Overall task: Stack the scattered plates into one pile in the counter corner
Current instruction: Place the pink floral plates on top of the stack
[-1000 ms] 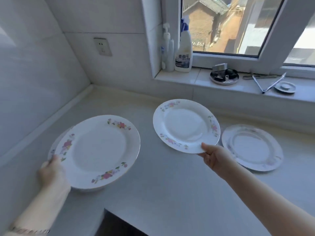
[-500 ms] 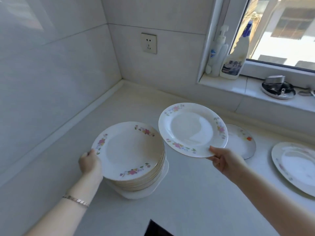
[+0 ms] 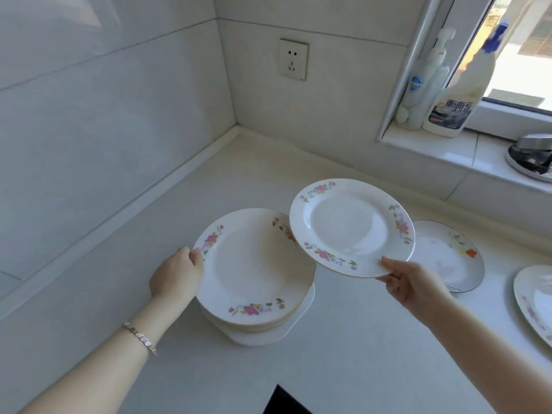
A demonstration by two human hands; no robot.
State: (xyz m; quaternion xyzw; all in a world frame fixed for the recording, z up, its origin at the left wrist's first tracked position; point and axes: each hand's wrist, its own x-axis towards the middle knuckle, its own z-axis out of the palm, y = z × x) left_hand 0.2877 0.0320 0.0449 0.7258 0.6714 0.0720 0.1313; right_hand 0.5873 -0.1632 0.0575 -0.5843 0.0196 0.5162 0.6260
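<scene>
Holding: two plates at once, one per hand, over a pale counter
Counter: L-shaped corner under tiled walls; bare in the far corner itself
Window sill: raised ledge at right w/ two cleaner bottles and a dark metal dish, partly cut off by frame edge
Pile: stack of floral-rim plates on the counter, nearer the camera than the corner; bottom piece looks like a white squarish dish – can't tell exact count
Top plate of pile: tilted a bit, left rim gripped
Held plate: floral rim, in the air, tilted toward camera, overlapping the pile's right edge in view – not touching it as far as I can tell
Loose plates: one w/ orange-red motif flat on counter behind the right hand; another at far right, cut off
Left hand: fingers curled round the top plate's left rim, thumb on top
Right hand: pinching the held plate's near rim, thumb on top, fingers under
Bracelet: on left wrist
Wall socket: on back wall above corner
</scene>
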